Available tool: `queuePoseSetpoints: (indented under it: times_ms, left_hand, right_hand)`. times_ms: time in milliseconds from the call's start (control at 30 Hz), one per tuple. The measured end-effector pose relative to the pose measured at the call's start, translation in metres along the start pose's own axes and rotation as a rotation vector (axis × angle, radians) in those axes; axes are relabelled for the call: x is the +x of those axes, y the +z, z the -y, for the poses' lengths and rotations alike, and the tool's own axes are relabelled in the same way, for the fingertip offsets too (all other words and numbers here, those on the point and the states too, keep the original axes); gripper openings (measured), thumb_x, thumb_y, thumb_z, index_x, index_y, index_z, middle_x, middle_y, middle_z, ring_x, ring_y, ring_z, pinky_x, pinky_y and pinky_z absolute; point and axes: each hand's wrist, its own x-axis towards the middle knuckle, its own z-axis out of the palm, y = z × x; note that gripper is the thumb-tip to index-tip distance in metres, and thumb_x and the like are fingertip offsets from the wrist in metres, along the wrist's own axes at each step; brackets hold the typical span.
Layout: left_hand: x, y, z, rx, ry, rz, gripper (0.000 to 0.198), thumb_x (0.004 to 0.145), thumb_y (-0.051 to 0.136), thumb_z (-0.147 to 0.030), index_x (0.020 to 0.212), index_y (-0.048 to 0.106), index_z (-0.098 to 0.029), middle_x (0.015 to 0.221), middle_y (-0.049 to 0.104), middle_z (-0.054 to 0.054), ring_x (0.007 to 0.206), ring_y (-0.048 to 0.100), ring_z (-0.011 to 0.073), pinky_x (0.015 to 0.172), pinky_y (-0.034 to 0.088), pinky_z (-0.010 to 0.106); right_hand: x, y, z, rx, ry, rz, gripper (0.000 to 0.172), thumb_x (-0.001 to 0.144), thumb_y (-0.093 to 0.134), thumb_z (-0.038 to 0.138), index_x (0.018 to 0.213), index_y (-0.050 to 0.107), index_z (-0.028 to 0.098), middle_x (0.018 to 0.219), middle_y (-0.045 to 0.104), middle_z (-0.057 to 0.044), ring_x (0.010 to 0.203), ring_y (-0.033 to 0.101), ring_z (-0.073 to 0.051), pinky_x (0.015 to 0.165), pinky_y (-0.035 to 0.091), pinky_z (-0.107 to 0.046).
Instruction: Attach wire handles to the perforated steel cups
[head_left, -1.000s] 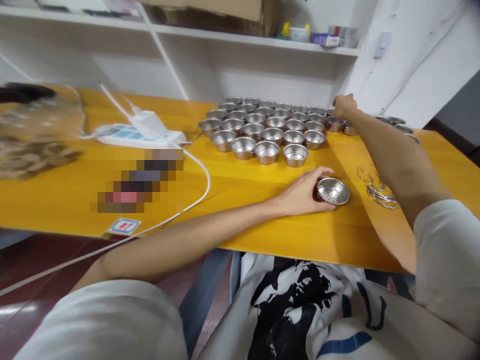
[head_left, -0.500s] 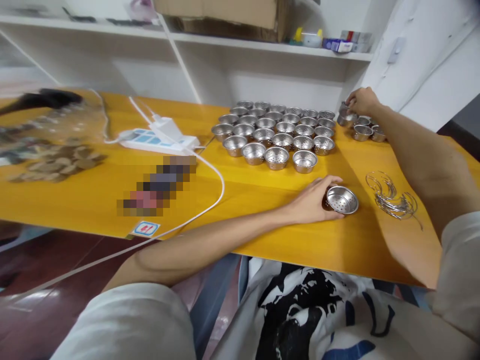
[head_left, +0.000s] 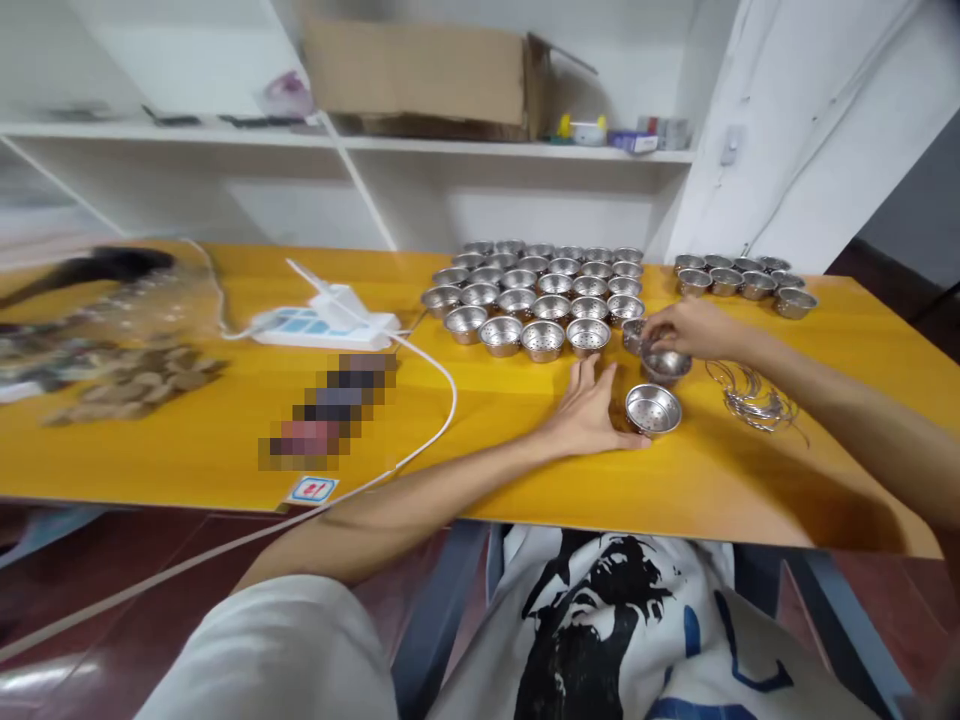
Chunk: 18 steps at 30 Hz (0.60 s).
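A small stainless steel strainer cup (head_left: 653, 411) with a perforated base stands upright on the yellow table, rim up. My left hand (head_left: 589, 412) lies just left of it, fingers spread and the thumb at its lower left side. Right behind that cup, my right hand (head_left: 681, 328) grips the rim of a second strainer cup (head_left: 667, 368) from above. Its fingers partly cover another strainer cup (head_left: 633, 334); whether they touch it I cannot tell. Rows of similar cups (head_left: 542, 340) stand behind my left hand.
A smaller group of cups (head_left: 758, 286) stands at the right back. Bent wire pieces (head_left: 757, 400) lie right of my hands. Leftward are a white power strip (head_left: 330, 328) with its cable, a pixelated patch (head_left: 330, 410) and a pile of brown pieces (head_left: 150, 378). Shelves (head_left: 517, 152) line the back.
My right hand has come from the right-hand group toward the front with a strainer cup. My left hand has let go of its cup and spread its fingers. The view has shifted.
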Motion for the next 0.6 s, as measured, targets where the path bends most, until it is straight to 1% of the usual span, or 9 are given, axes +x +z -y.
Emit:
queuePoseSetpoints:
  times_ms: [67,100,200,267,367,433,467,533,600]
  left_hand:
    - [0.001,0.0,0.0,-0.004,-0.031,0.013,0.148,0.057,0.092,-0.086,0.173,0.031,-0.018,0.186,0.013,0.029,0.173,0.001,0.0625,0.136,0.024,0.081]
    - [0.001,0.0,-0.001,-0.004,-0.033,0.014,0.149,0.057,0.093,-0.085,0.173,0.029,-0.018,0.185,0.014,0.029,0.173,0.002,0.0624,0.136,0.024,0.081]
    - [-0.003,0.001,-0.005,-0.003,0.013,-0.028,0.147,0.059,0.096,-0.075,0.174,0.025,-0.017,0.176,0.026,0.029,0.168,0.018,0.0597,0.135,0.028,0.079]
    - [-0.009,0.002,-0.01,0.011,0.065,-0.107,0.146,0.059,0.099,-0.066,0.173,0.023,-0.017,0.166,0.036,0.027,0.16,0.031,0.0558,0.132,0.033,0.079]
    - [-0.017,0.006,-0.019,0.066,0.18,-0.261,0.138,0.06,0.102,-0.061,0.169,0.029,-0.018,0.154,0.043,0.022,0.149,0.04,0.0484,0.129,0.039,0.076]
    - [-0.022,0.008,-0.024,0.105,0.265,-0.312,0.119,0.068,0.099,-0.062,0.162,0.04,-0.02,0.147,0.046,0.019,0.142,0.046,0.0435,0.125,0.046,0.071]
    - [-0.023,0.009,-0.026,0.127,0.297,-0.312,0.104,0.073,0.095,-0.063,0.155,0.047,-0.02,0.143,0.048,0.018,0.137,0.049,0.0414,0.121,0.05,0.069]
    - [-0.026,0.01,-0.027,0.185,0.354,-0.276,0.065,0.088,0.085,-0.061,0.133,0.064,-0.02,0.136,0.054,0.017,0.131,0.052,0.0389,0.113,0.056,0.063]
    - [-0.027,0.011,-0.027,0.241,0.433,-0.226,0.032,0.1,0.072,-0.051,0.108,0.07,-0.02,0.132,0.059,0.016,0.129,0.053,0.0377,0.106,0.058,0.059]
  right_hand:
    - [0.006,0.017,0.005,-0.019,0.008,0.009,0.019,0.097,0.077,0.023,0.113,0.086,0.028,0.108,0.089,-0.006,0.101,0.082,-0.029,0.087,0.06,-0.037]
    - [0.01,0.023,0.006,-0.023,0.01,0.005,0.02,0.098,0.076,0.024,0.115,0.085,0.028,0.108,0.089,-0.007,0.103,0.081,-0.029,0.087,0.06,-0.037]
    - [0.019,0.033,0.004,0.019,-0.007,-0.026,0.02,0.099,0.075,0.026,0.116,0.085,0.028,0.102,0.087,-0.008,0.103,0.08,-0.031,0.089,0.06,-0.041]
    - [0.023,0.036,0.002,0.09,-0.036,-0.054,0.018,0.096,0.077,0.026,0.111,0.085,0.031,0.095,0.086,-0.007,0.099,0.08,-0.032,0.089,0.06,-0.044]
    - [0.025,0.04,0.004,0.153,-0.06,-0.114,0.015,0.096,0.077,0.027,0.107,0.085,0.033,0.096,0.085,-0.005,0.098,0.079,-0.033,0.089,0.058,-0.045]
    - [0.026,0.043,0.008,0.127,-0.058,-0.143,0.013,0.098,0.076,0.027,0.107,0.083,0.032,0.103,0.085,-0.005,0.102,0.078,-0.032,0.088,0.057,-0.044]
    - [0.025,0.044,0.01,0.111,-0.062,-0.159,0.014,0.098,0.076,0.027,0.109,0.083,0.032,0.108,0.085,-0.005,0.104,0.077,-0.032,0.088,0.057,-0.043]
    - [0.02,0.046,0.014,0.089,-0.082,-0.206,0.02,0.099,0.074,0.026,0.117,0.081,0.031,0.12,0.082,-0.006,0.108,0.075,-0.032,0.086,0.056,-0.043]
    - [0.012,0.046,0.015,0.087,-0.122,-0.242,0.023,0.102,0.071,0.027,0.123,0.08,0.032,0.13,0.077,-0.007,0.108,0.074,-0.031,0.085,0.055,-0.042]
